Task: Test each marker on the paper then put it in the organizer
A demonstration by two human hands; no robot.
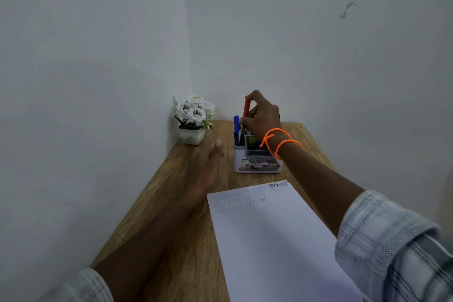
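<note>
My right hand pinches a red marker upright over the left compartment of the white organizer at the far end of the table. A blue marker and other dark pens stand in that compartment. My left hand hovers blurred just left of the organizer, fingers straight, holding nothing. A white sheet of paper lies in front of the organizer with zigzag test marks along its far edge.
A small white pot of white artificial flowers stands in the far left corner. The narrow wooden table is bounded by white walls at left and back. Orange bead bracelets circle my right wrist.
</note>
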